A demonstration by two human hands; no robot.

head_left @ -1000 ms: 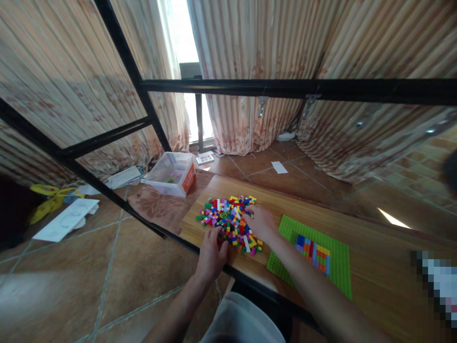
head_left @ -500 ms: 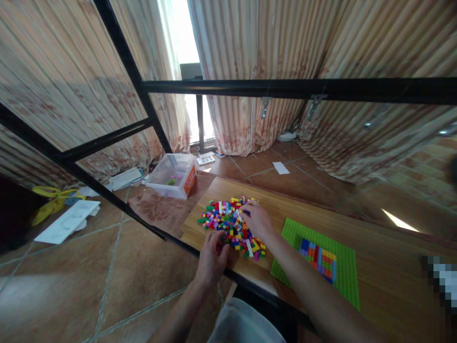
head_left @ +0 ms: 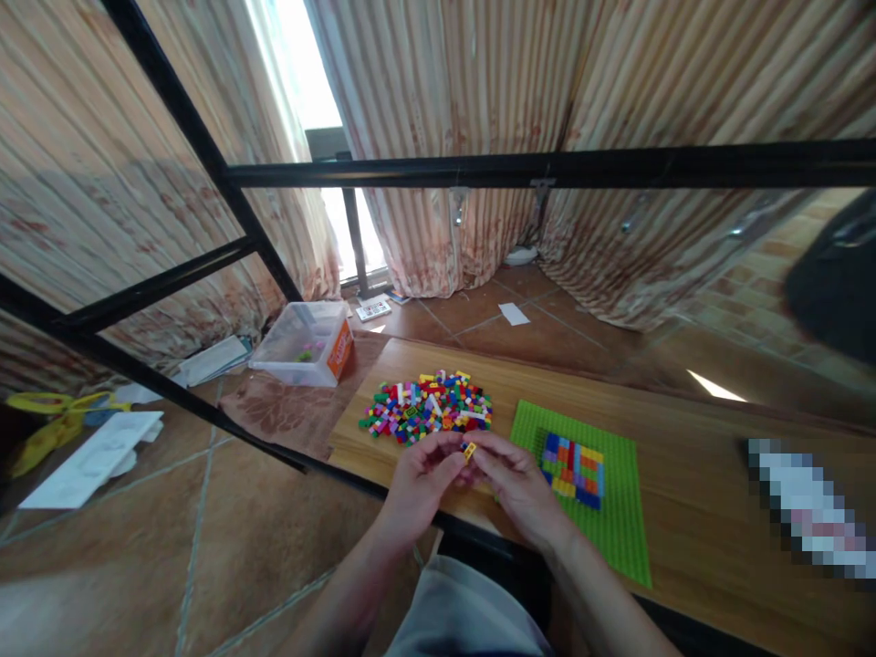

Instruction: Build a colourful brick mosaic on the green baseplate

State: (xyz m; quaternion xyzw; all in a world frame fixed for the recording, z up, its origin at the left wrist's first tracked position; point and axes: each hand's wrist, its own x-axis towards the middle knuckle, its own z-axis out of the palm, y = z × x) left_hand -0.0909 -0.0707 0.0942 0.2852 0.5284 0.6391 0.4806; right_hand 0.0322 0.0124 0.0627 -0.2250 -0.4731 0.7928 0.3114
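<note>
Both hands have been pulled back out of the brick pile (head_left: 428, 409) since half a second ago and are now brought together at the near table (head_left: 691, 474) edge. A small yellow brick (head_left: 469, 451) is pinched between the fingertips of the left hand (head_left: 421, 476) and right hand (head_left: 521, 484), lifted clear of the pile, at about 6 o'clock from it. Judged from that: a piece has been picked and is being oriented in hand, not yet placed.

Green baseplate (head_left: 616, 511) lies at 3 o'clock of the hands, flat on the table, with one block of coloured bricks (head_left: 573, 469) already pressed on near its left part.

Count:
- 1 loose pile, bricks too many and too small to be counted
- 1 baseplate
- 1 brick in hand
- 1 clear plastic bin (head_left: 305, 344) on the floor at 10 o'clock of the pile, a few pieces inside

Black frame bars (head_left: 547, 169) cross the view above the table
</note>
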